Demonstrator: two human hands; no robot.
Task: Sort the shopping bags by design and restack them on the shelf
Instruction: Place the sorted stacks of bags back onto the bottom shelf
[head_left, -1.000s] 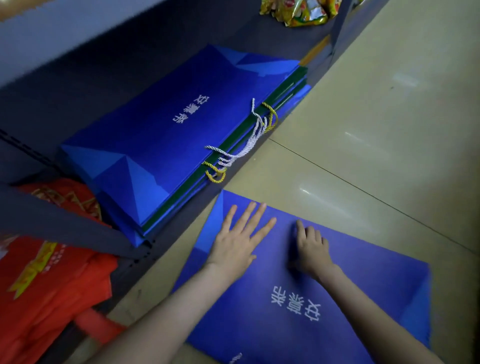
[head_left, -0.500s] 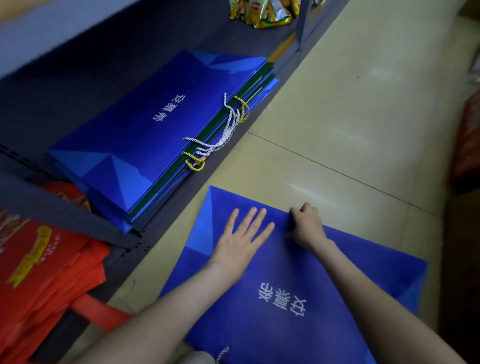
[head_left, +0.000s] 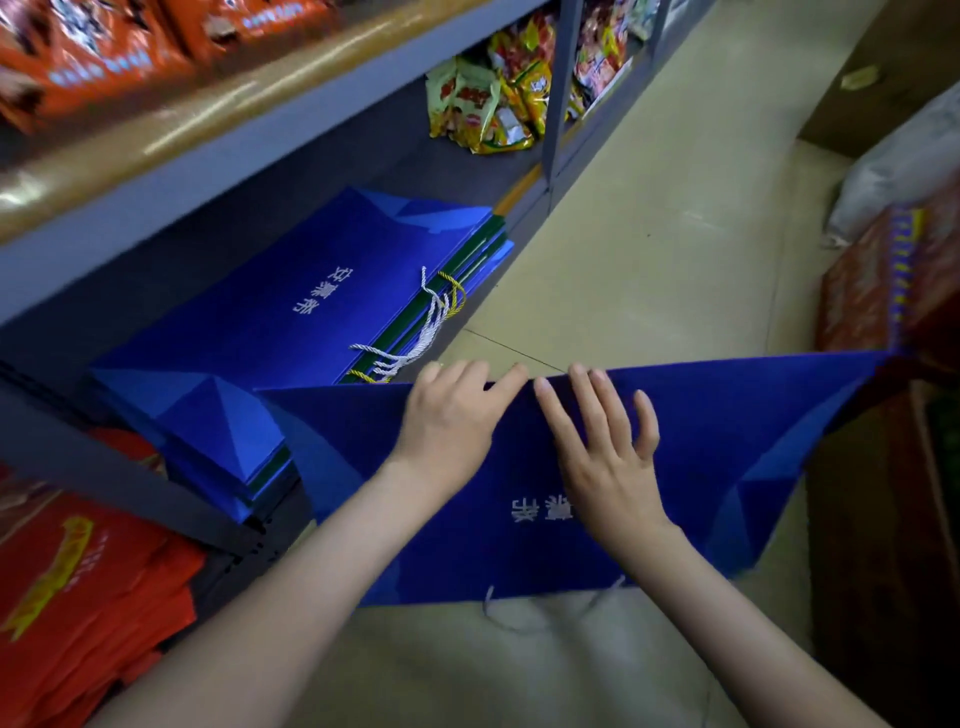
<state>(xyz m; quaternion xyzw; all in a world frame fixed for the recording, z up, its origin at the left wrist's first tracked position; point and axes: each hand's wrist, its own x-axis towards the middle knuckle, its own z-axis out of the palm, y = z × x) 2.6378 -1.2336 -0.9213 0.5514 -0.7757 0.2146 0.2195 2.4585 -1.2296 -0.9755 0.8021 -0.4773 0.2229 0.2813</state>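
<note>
A grey store shelf (head_left: 218, 182) carries a stack of blue shopping bags (head_left: 291, 312) on its lower level. Just beside it, raised off the tiled floor (head_left: 649, 260), a matching blue shopping bag (head_left: 727, 441) is spread wide. The left hand (head_left: 452, 421) grips its far edge; the right hand (head_left: 602, 452) lies straight-fingered on its face.

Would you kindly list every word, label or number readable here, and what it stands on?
None reads clearly.
Top blue paper bag on the shelf stack: three white Chinese characters, upside down to the camera, too blurred to quote.
Held blue paper bag: similar white characters, partly covered by the right hand, unreadable.
Red bags at lower left: yellow print, blurred.
Yellow-green snack packets: print too small to read.
</note>
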